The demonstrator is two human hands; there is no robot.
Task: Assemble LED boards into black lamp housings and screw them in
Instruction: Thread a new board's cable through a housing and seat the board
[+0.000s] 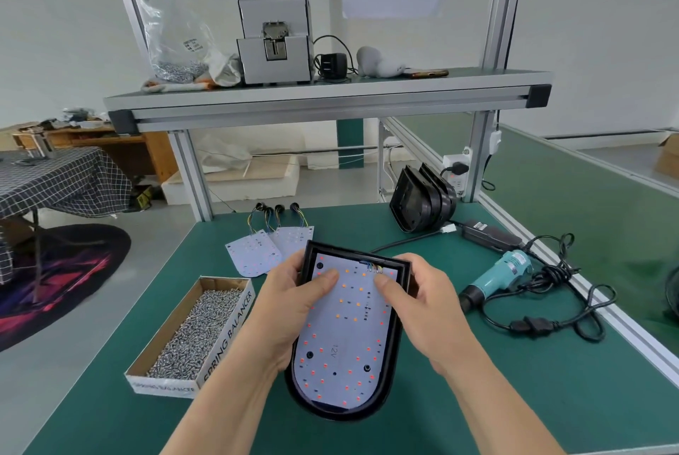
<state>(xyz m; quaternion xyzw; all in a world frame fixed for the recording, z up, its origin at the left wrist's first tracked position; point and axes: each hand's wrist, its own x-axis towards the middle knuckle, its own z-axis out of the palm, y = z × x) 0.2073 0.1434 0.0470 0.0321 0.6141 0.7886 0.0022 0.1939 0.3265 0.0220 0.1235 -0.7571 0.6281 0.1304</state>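
Note:
A black lamp housing [389,366] is held above the green bench, with a white LED board [349,337] lying inside it. My left hand [283,311] grips the housing's left edge, thumb pressing on the board's upper left. My right hand [422,307] grips the right edge, thumb pressing on the board near its wires. Two loose LED boards [264,248] with wire tails lie behind. Several empty black housings [422,197] are stacked upright at the back right.
A cardboard box of screws [191,333] sits at my left. A teal electric screwdriver [503,274] with its coiled cord and power adapter [488,234] lies on the right. An upper shelf [330,94] carries a screw feeder machine [273,39] and a bag of screws.

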